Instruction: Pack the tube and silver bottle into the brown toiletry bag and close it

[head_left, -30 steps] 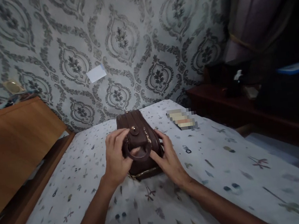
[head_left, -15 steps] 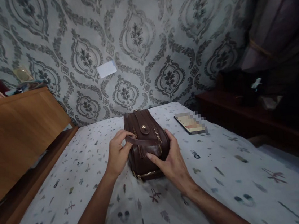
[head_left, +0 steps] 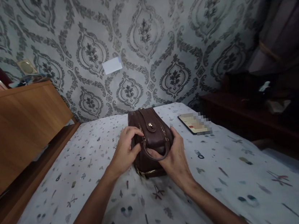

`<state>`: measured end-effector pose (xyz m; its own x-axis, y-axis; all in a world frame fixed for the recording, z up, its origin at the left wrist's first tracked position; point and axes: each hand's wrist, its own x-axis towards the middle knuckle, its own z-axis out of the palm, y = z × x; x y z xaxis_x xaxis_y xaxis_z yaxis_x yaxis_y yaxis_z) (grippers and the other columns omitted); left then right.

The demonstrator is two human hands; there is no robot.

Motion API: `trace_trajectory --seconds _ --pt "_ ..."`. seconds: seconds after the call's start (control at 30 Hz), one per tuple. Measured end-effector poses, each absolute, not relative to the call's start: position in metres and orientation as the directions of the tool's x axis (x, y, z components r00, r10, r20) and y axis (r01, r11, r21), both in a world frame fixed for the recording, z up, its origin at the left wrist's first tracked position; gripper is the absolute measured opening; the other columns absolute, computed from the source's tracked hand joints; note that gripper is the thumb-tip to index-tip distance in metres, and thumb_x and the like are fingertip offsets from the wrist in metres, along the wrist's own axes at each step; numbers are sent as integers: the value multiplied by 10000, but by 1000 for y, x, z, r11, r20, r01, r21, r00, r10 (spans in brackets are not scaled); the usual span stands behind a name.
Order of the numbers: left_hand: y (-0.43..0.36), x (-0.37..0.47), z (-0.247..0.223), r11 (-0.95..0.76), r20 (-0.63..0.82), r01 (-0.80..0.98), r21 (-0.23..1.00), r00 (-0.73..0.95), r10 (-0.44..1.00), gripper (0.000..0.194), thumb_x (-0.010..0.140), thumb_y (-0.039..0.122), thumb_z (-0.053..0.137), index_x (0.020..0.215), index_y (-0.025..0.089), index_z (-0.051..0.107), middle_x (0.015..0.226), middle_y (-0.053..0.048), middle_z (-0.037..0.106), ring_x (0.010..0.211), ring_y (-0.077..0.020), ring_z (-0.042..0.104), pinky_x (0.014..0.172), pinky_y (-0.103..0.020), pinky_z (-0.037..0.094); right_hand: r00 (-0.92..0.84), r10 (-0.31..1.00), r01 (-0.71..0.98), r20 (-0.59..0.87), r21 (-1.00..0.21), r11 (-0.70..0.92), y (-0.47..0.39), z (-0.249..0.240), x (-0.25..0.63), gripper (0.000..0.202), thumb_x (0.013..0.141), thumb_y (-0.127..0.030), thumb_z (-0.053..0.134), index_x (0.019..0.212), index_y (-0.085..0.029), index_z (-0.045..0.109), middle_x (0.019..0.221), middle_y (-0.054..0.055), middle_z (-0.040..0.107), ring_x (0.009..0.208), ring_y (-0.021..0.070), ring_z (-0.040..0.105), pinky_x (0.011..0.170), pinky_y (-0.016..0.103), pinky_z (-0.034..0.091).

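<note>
A dark brown leather cosmetic bag (head_left: 155, 140) sits upright on the patterned sheet, with a gold stud on its top strap and gold zippers along both sides of it. The fingers of my left hand (head_left: 126, 147) are curled at the near end of the left top zipper; whether they pinch a pull tab is hidden. Around the bag's right side my right hand (head_left: 176, 161) is closed, its thumb on the front, tucked behind the drooping handle loop (head_left: 157, 158). Another gold zipper (head_left: 148, 171) runs low across the front.
A phone-like device (head_left: 193, 123) with a partly pixelated screen lies right of the bag on the white printed sheet (head_left: 94, 191). A wooden board (head_left: 21, 131) borders the left side. Patterned wallpaper (head_left: 145, 36) rises behind, and dark furniture (head_left: 220, 112) stands at right.
My left fingers have let go of the handle and moved to the left zipper. The handle has dropped forward over my right thumb. The view has shifted slightly.
</note>
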<state>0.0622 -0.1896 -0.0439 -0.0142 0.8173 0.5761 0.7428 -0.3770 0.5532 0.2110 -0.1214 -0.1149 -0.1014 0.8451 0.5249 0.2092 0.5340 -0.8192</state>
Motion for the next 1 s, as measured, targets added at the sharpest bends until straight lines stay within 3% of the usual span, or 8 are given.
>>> trace_trajectory --seconds 0.17,0.37,0.6,0.73,0.87,1.0 --pt "-193 52 -39 -419 558 748 515 79 826 187 875 162 534 1050 225 551 1143 -90 572 1135 -237 521 980 -377 436 -128 837 183 531 -817 547 -121 -116 214 1005 699 -617 694 1458 -118 263 1422 216 387 1330 378 368 1093 562 320" --pt "-197 57 -39 -391 581 811 435 79 810 269 883 168 535 1139 227 592 1150 -94 600 1155 -246 532 1006 -401 441 -137 838 147 528 -825 545 -120 -119 214 1011 704 -612 706 1471 -140 247 1442 207 382 1332 364 382 1097 554 329" --pt "-193 69 -51 -329 711 919 216 83 698 231 882 174 560 1096 191 645 1114 -99 669 1062 -251 578 920 -417 480 -87 832 118 548 -824 554 -118 -128 211 969 717 -576 716 1468 -160 267 1442 188 398 1309 336 420 1077 522 372" --pt "-190 73 -56 -343 795 901 267 -5 607 190 931 158 483 1002 180 658 1019 -93 710 994 -219 625 879 -389 506 -90 830 132 550 -820 557 -118 -129 211 929 738 -530 706 1469 -157 272 1451 182 393 1345 338 384 1107 533 335" --pt "-191 74 -61 -403 806 846 349 -52 589 175 927 163 505 977 190 670 1051 -90 720 1048 -216 635 946 -413 509 -98 826 125 555 -816 564 -118 -128 212 897 759 -524 684 1471 -174 263 1454 172 389 1354 337 372 1110 549 329" --pt "-196 72 -67 -474 822 832 289 38 568 208 917 143 516 1028 197 684 1073 -97 720 1164 -236 609 997 -450 503 -89 802 125 590 -792 597 -117 -129 211 903 759 -556 673 1464 -163 268 1422 180 411 1338 343 386 1100 560 338"
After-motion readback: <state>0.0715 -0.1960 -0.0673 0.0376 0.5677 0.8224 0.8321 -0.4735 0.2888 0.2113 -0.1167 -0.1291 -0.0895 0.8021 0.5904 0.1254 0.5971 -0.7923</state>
